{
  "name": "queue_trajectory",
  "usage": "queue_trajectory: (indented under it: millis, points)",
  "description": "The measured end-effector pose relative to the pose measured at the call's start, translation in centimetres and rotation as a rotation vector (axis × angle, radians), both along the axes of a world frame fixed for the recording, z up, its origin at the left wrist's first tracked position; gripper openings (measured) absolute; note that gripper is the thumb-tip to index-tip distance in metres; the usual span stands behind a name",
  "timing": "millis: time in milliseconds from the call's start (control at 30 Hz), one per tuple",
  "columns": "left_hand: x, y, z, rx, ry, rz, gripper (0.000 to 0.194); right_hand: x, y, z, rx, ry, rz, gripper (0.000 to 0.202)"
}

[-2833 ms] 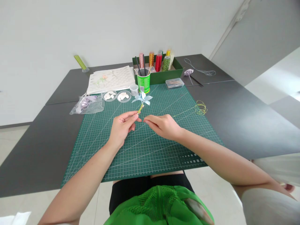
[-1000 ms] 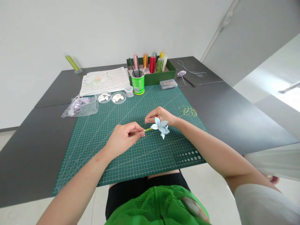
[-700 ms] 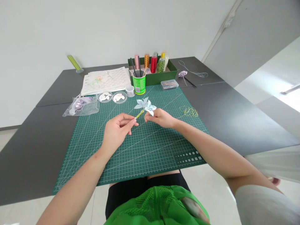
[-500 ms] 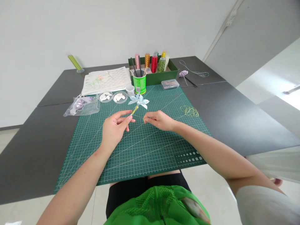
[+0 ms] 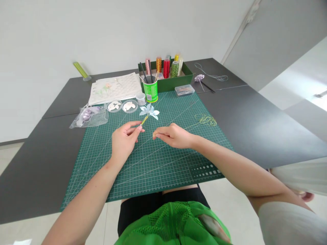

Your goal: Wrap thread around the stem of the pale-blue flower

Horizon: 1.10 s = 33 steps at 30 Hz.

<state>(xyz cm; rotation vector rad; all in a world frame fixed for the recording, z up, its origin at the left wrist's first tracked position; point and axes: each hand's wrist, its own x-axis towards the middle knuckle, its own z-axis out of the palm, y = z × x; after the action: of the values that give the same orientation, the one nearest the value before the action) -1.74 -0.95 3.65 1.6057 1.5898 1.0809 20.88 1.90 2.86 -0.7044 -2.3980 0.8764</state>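
Observation:
My left hand point(image 5: 125, 140) pinches the green stem of a small pale blue flower point(image 5: 150, 111), whose petals point away from me over the green cutting mat point(image 5: 158, 163). My right hand point(image 5: 173, 135) hovers just right of the stem with its fingertips pinched together; a thin yellow-green thread point(image 5: 190, 126) seems to run from them to a loose thread coil point(image 5: 206, 119) on the mat's right side. Both hands are close together above the middle of the mat.
Behind the mat stand a green can of tools point(image 5: 150, 90), a green box of thread spools point(image 5: 166, 71), a clear small case point(image 5: 184, 90), two petal dishes point(image 5: 122, 106), a plastic bag point(image 5: 89, 115) and paper sheets point(image 5: 114, 88). A purple flower with cord point(image 5: 201, 78) lies at the far right.
The flower swung from pointing right, near my right hand, to pointing away from me. My right hand let go of the petals and drew back to beside the stem.

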Motion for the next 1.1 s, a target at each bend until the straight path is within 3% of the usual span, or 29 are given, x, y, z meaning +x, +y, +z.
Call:
queue_trajectory:
  millis: [300, 567, 700, 900, 1100]
  points:
    - [0.4, -0.3, -0.6, 0.064, 0.142, -0.078, 0.022, 0.2, -0.8, 1.0, -0.080, 0.111, -0.017, 0.032]
    - [0.7, -0.6, -0.8, -0.002, 0.253, -0.285, 0.019, 0.8, -1.2, 2.0, -0.153, 0.212, -0.005, 0.032]
    - [0.8, -0.7, -0.8, -0.019, 0.333, -0.398, 0.018, 1.4, -0.7, 2.2, -0.120, 0.245, -0.064, 0.035]
    - [0.8, -0.7, -1.3, -0.085, 0.328, -0.490, 0.020, 2.4, 0.0, 2.3, -0.136, 0.269, -0.156, 0.038]
    - [1.2, -1.1, -0.9, -0.133, 0.272, -0.619, 0.016, 2.4, 0.2, 2.3, -0.138, 0.290, -0.167, 0.039]
